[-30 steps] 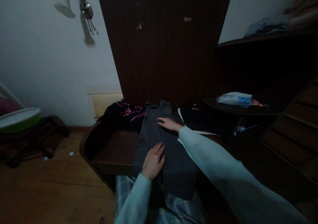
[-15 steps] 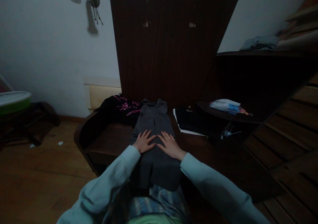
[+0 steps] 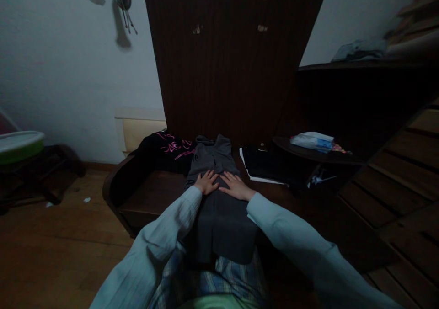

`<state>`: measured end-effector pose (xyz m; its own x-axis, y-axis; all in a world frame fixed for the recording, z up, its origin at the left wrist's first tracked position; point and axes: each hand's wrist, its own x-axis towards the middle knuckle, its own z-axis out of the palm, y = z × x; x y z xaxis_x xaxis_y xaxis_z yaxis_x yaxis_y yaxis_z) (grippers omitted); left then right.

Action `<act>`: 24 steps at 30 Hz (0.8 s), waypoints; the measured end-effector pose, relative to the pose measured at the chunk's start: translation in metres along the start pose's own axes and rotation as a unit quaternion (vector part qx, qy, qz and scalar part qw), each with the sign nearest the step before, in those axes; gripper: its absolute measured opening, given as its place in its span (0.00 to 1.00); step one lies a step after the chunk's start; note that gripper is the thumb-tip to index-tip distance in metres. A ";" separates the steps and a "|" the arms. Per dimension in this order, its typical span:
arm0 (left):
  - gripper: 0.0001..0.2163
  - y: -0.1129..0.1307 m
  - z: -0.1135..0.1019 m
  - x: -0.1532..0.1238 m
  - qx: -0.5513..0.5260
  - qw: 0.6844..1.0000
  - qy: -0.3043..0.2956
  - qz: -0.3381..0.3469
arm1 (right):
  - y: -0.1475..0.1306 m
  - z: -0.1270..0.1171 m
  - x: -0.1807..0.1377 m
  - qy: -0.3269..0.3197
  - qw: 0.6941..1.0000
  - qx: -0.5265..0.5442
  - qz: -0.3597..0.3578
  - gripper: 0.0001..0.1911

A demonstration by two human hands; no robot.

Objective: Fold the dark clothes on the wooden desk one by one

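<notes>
- I have the left hand (image 3: 206,182) and right hand (image 3: 236,185) flat, fingers spread, on the grey garment (image 3: 233,226).
- It runs from the bench's (image 3: 147,194) back edge past its front edge.
- I see black printed cloth (image 3: 171,152) at the back left corner.

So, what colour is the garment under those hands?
The garment is dark grey, clearest in the head view.

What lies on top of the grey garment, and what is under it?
The left hand and right hand rest on the grey garment. The wooden bench shows beside it; whatever lies directly underneath is hidden.
</notes>
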<state>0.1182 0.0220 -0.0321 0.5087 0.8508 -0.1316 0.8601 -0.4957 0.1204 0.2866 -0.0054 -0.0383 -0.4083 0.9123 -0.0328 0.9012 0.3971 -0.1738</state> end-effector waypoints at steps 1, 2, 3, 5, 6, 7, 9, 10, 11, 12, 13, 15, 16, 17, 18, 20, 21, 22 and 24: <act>0.25 -0.001 0.000 0.004 0.001 1.000 0.001 -0.002 | 0.003 0.000 0.004 -0.001 1.000 0.002 0.000 0.38; 0.25 -0.001 0.000 0.008 0.001 1.000 0.003 -0.003 | 0.006 0.000 0.008 -0.001 1.000 0.005 0.000 0.38; 0.25 -0.003 0.000 0.012 0.000 1.000 0.005 -0.004 | 0.008 0.000 0.011 0.000 1.000 0.007 0.000 0.38; 0.26 -0.006 0.000 0.020 -0.004 1.000 0.012 -0.002 | 0.013 0.000 0.017 0.007 1.000 0.009 0.000 0.37; 0.26 -0.008 0.000 0.024 -0.007 1.000 0.016 0.001 | 0.015 -0.001 0.020 0.011 1.000 0.010 0.000 0.37; 0.26 -0.010 0.000 0.028 -0.009 1.000 0.020 0.003 | 0.017 -0.001 0.023 0.015 1.000 0.010 0.001 0.37; 0.25 -0.013 -0.001 0.035 -0.014 0.999 0.029 0.003 | 0.023 -0.003 0.030 0.021 1.000 0.010 0.000 0.36; 0.25 -0.015 -0.001 0.039 -0.016 0.999 0.035 0.001 | 0.026 -0.003 0.033 0.023 1.000 0.009 -0.001 0.36; 0.25 -0.016 -0.001 0.043 -0.016 0.999 0.042 0.000 | 0.029 -0.004 0.036 0.023 1.000 0.009 -0.003 0.36; 0.25 -0.017 -0.001 0.046 -0.017 0.999 0.050 -0.001 | 0.032 -0.005 0.040 0.022 1.000 0.009 -0.004 0.35; 0.25 -0.018 -0.001 0.049 -0.017 0.998 0.057 -0.001 | 0.035 -0.006 0.043 0.022 1.000 0.010 -0.005 0.35; 0.25 -0.019 -0.001 0.054 -0.017 0.998 0.066 -0.001 | 0.038 -0.008 0.049 0.018 1.000 0.017 -0.001 0.35; 0.25 -0.019 -0.001 0.056 -0.017 0.998 0.067 -0.002 | 0.037 -0.010 0.050 0.016 1.000 0.022 0.005 0.35; 0.25 -0.019 -0.001 0.057 -0.016 0.998 0.067 -0.003 | 0.034 -0.012 0.050 0.017 0.999 0.028 0.011 0.35; 0.25 -0.019 -0.001 0.057 -0.015 0.998 0.067 -0.005 | 0.029 -0.015 0.047 0.023 0.999 0.034 0.014 0.34; 0.25 -0.019 -0.001 0.057 -0.010 0.998 0.067 -0.008 | 0.013 -0.021 0.031 0.051 0.997 0.050 -0.001 0.32; 0.25 -0.019 -0.002 0.057 -0.008 0.998 0.068 -0.009 | 0.003 -0.024 0.017 0.071 0.995 0.062 -0.024 0.30; 0.25 -0.018 -0.003 0.056 -0.008 0.998 0.068 -0.010 | -0.008 -0.025 0.001 0.087 0.991 0.085 -0.057 0.28; 0.25 -0.017 -0.004 0.054 -0.010 0.998 0.065 -0.009 | -0.028 -0.023 -0.040 0.082 0.977 0.150 -0.125 0.26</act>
<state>0.1307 0.0775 -0.0375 0.4822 0.8761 -0.0053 0.8679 -0.4768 0.1391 0.2809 -0.0510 -0.0092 -0.5597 0.8038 0.2015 0.6824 0.5850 -0.4382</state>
